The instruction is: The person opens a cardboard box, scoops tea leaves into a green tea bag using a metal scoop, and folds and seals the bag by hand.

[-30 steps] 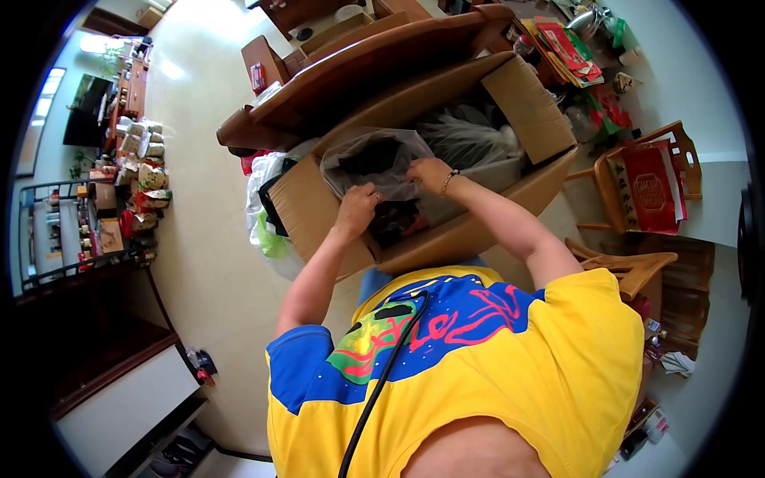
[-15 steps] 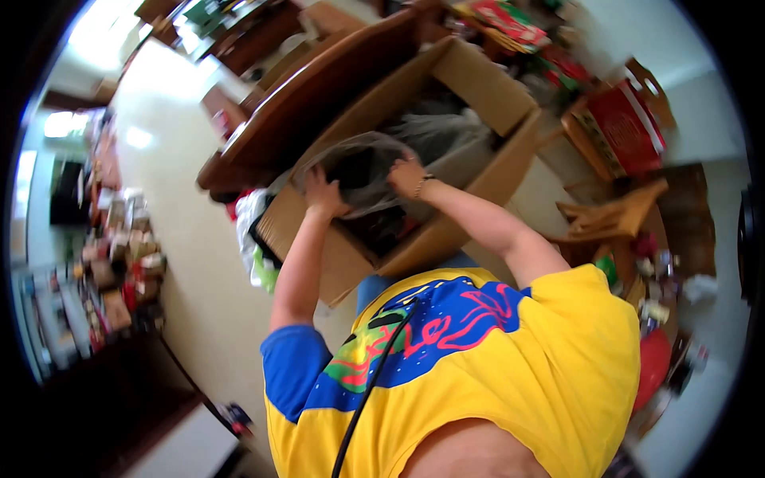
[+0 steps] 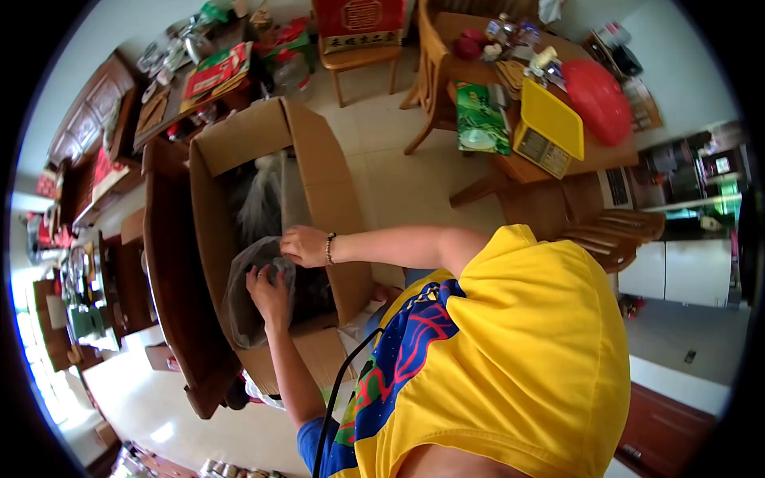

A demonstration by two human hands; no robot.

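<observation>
A large open cardboard box (image 3: 328,171) stands in front of me. A clear plastic bag (image 3: 241,307) with a gathered, crumpled mouth lies at its near end. My left hand (image 3: 269,298) has its fingers curled on the film at the bag's mouth. Just beside it, my right hand (image 3: 304,245), with a bead bracelet at the wrist, pinches the same bag from the box's right side. Farther along inside the box lies more crumpled clear plastic (image 3: 263,195) over dark contents. What the bag holds is hidden.
A dark wooden bench (image 3: 177,295) stands close along the box's left side. Behind to the right are a wooden table (image 3: 590,163) with a yellow container (image 3: 552,119) and a red rounded object (image 3: 596,102), and chairs (image 3: 434,72). A cluttered side table (image 3: 171,107) stands at the back left.
My view has swung to the right, so the box appears farther left. My hands, earlier apart on either side of the bag's mouth, have come close together on it.
</observation>
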